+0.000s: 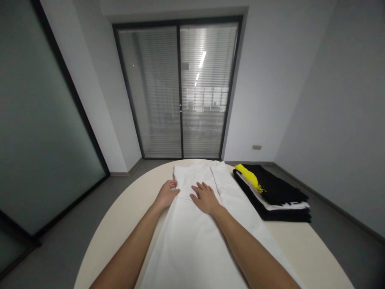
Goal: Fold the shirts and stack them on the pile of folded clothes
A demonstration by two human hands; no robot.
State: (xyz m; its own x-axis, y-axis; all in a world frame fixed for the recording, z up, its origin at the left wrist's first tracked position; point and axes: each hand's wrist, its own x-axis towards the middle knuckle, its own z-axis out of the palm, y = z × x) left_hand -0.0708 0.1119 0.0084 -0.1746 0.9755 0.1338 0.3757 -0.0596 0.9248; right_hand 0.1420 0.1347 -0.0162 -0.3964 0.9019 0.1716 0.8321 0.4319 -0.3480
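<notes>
A white cloth garment (pixel 195 237) lies lengthwise over the round table, its narrow end at the far edge and its wide part running toward me. A seam or fold line runs along its right half; I cannot tell what kind of garment it is. My left hand (pixel 166 195) is at its left edge near the far end, fingers curled and thumb over the cloth, holding that edge. Flat on the upper middle of the cloth rests my right hand (pixel 206 198), its fingers spread and holding nothing.
The pale round table (pixel 120 224) has a curved edge. On its right side sits a stack of folded black and white clothes (pixel 279 186) with a yellow fringed cloth (pixel 248 174) on top. Beyond are a glazed door with blinds (pixel 180 92) and grey walls.
</notes>
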